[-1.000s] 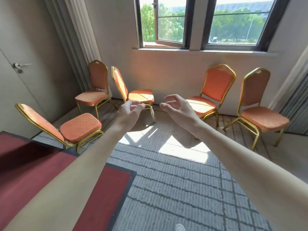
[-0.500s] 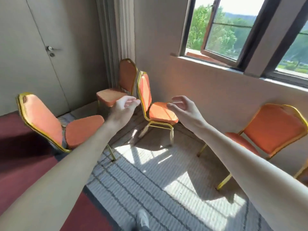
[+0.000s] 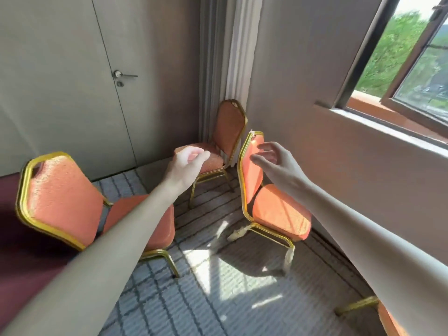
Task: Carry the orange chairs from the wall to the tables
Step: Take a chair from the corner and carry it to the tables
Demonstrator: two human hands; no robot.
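Hands are hovering side by side at the centre of the frame, with both bare forearms running up from the bottom edge. The left hand (image 3: 188, 163) is hanging in front of the seat of the corner chair (image 3: 229, 128), its grip narrow, fingers loosely curling around nothing. The right hand (image 3: 276, 163) is showing a wide grip, fingers spreading in front of the backrest of the middle chair (image 3: 278, 212); whether the fingertips are touching the fabric I cannot tell. That chair is standing side-on on the striped carpet (image 3: 218, 299), just beside the wall under the window (image 3: 417, 69). The corner chair is sitting against the curtain (image 3: 230, 57). A third orange chair (image 3: 65, 197) is standing at the left, showing its back, beside a dark red surface (image 3: 21, 258). Part of a fourth chair (image 3: 388, 321) is peeking in at the lower right. A grey door (image 3: 60, 93) is filling the upper left.
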